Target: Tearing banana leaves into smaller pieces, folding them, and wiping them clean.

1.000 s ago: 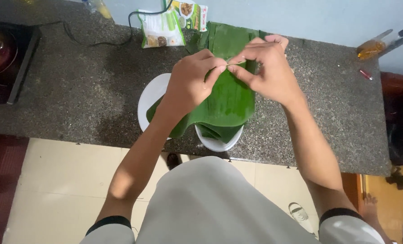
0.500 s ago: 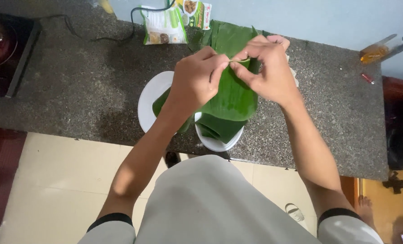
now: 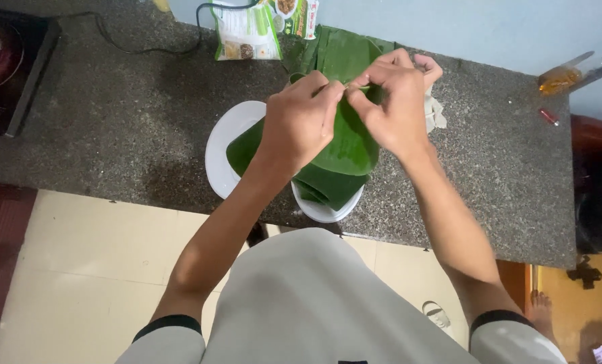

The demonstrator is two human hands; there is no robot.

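A folded banana leaf, smooth, glossy and deep green, sits over a white plate near the front edge of the counter. Its lower layers curl into a soft roll that reaches down to the plate's front rim. The left hand and right hand meet at the leaf's upper edge, each with thumb and forefinger pinched closed on the fold; whether something thin, like a pin or a tie, sits between the fingertips is too small to tell.

More flat green leaves lie just behind, against the pale blue wall. A printed food packet stands near them to the left, and a black cable trails across the stone. The counter is speckled grey granite, matt and rough-looking, with bare room to the left of the plate and to the right of the hands. At the far left is a dark cooktop; at the far right corner lie a small bottle of amber liquid and a red lighter. The counter's front edge runs just below the plate, above cream floor tiles.
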